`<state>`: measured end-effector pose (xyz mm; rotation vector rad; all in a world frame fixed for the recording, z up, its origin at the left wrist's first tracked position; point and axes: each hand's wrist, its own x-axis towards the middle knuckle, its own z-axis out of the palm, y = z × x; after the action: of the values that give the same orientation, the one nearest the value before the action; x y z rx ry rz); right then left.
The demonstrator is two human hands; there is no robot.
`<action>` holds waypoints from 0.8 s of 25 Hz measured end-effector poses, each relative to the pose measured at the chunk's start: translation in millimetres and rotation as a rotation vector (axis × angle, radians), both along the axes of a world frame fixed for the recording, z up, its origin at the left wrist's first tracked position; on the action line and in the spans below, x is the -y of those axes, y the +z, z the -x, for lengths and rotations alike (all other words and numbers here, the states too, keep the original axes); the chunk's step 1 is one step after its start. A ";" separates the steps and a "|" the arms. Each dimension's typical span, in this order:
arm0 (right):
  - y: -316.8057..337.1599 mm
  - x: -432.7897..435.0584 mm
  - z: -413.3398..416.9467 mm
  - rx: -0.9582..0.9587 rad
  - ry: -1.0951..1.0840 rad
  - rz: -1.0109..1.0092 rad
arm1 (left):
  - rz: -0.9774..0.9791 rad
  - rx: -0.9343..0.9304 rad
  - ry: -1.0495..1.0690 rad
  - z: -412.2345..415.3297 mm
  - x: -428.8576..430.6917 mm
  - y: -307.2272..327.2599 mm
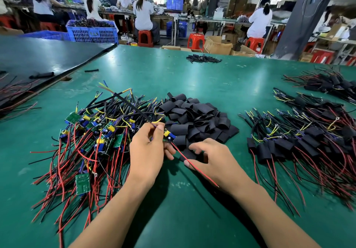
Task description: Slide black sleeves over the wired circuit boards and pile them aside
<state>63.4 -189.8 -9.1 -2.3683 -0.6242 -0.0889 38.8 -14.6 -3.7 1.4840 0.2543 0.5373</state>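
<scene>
Head view: the left grip (147,151) pinches a light wired board (170,135) above the counter (173,209). The right grip (210,161) curls over a sleeve (187,156) at the pile (198,120) edge, hold unclear. The sleeve looks soft and flattened, so pinch its mouth open; the board seems stiff with floppy leads (194,168), so hold its edges.

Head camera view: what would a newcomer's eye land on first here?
A tangle of red and black wires with green boards sprawls at left, a heap of black sleeves sits centrally, and finished bundles pile at right. In front, the left hand pinches one circuit board by its wires; the right hand reaches toward the sleeves.
</scene>
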 end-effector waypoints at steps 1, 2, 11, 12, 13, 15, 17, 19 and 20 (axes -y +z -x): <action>1.1 2.2 -0.5 -0.002 0.008 0.023 | 0.007 -0.008 0.003 0.0 0.1 0.0; 2.2 4.2 -0.7 0.005 0.024 0.047 | 0.012 -0.014 0.012 0.1 0.4 0.5; 6.8 0.8 0.9 0.054 0.064 0.209 | 0.160 -0.060 0.120 0.7 2.0 5.9; 7.4 0.9 0.2 0.038 0.063 0.198 | 0.164 -0.064 0.115 0.8 1.8 6.1; 7.2 0.8 -0.6 0.027 0.059 0.185 | 0.158 -0.067 0.106 0.9 1.2 6.2; 5.9 0.2 -0.7 0.003 0.046 0.135 | 0.123 -0.074 0.082 1.8 0.6 6.1; 5.4 -0.6 0.0 -0.008 0.033 0.043 | 0.074 -0.088 0.074 2.1 0.9 6.0; 6.7 -0.9 0.2 0.023 0.014 -0.040 | 0.044 -0.099 0.076 1.3 1.2 5.9; 7.5 -1.0 0.1 0.026 -0.006 -0.090 | 0.030 -0.104 0.073 1.1 1.2 6.0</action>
<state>63.4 -188.8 -1.6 -2.2857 -0.6125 -0.1485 37.7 -15.8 2.3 1.4798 0.3982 0.5130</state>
